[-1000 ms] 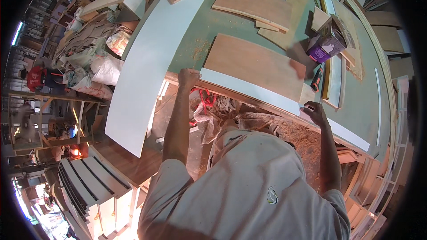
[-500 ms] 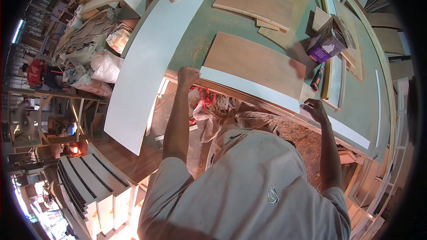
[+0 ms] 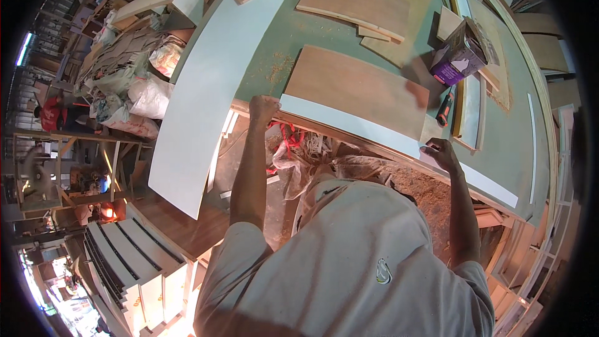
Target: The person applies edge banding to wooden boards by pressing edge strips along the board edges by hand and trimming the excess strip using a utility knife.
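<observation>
Showed plain white along the long, narrow strip (image 3: 349, 122), warm tan across the rectangular wooden board (image 3: 359, 90), muted green on the flat tabletop (image 3: 508, 143). Mixed orange with black on the slim tool (image 3: 445, 109), purple with pale patches on the boxy container (image 3: 457, 59).

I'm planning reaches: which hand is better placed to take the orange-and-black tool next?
Probably the right hand: it is at the white strip, close to the orange-and-black tool, while the left hand is farther off, by the strip's left end.
</observation>
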`<state>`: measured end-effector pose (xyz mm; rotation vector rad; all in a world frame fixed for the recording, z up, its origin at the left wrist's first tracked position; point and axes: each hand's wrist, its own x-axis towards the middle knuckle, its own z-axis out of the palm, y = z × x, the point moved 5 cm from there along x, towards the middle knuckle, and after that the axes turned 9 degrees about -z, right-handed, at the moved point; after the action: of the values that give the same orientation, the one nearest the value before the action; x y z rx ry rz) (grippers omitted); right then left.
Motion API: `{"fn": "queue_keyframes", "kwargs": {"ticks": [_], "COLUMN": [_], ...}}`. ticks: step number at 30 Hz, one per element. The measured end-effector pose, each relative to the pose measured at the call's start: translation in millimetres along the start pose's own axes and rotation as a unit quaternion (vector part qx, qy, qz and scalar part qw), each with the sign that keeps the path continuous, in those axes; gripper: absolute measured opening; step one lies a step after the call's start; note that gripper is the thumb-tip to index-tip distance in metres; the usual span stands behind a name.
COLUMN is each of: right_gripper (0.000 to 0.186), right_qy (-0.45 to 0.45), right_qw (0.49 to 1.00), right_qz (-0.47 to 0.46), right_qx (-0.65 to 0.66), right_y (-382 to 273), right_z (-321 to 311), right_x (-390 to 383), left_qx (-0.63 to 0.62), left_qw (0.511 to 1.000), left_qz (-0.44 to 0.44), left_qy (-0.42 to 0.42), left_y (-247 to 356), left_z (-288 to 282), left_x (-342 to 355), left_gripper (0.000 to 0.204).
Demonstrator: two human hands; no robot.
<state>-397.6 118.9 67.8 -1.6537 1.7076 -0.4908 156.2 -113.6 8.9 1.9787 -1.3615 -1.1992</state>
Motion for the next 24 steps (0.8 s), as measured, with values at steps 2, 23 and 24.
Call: {"fn": "queue_keyframes", "kwargs": {"ticks": [2,23,24], "right_gripper": [0.033,0.038,0.038], "right_qy": [-0.005,0.023,0.022], "right_qw": [1.000,1.000,1.000], "right_qz": [0.005,-0.016,-0.016], "right_qx": [0.014,-0.009,-0.002], "right_y": [-1,-5,-3], "right_z": [0,0,1], "right_x": [0,-2,-1], "left_qx": [0.001,0.001,0.001], "left_qw": [1.000,0.997,0.997], "left_qz": [-0.001,0.062,0.061], "left_qy": [-0.005,0.045,0.045], "left_y": [-5,-8,-9], "left_z": [-1,4,3], "left_x": [3,-3,-4], "left_gripper": [0.014,0.019,0.019]}}
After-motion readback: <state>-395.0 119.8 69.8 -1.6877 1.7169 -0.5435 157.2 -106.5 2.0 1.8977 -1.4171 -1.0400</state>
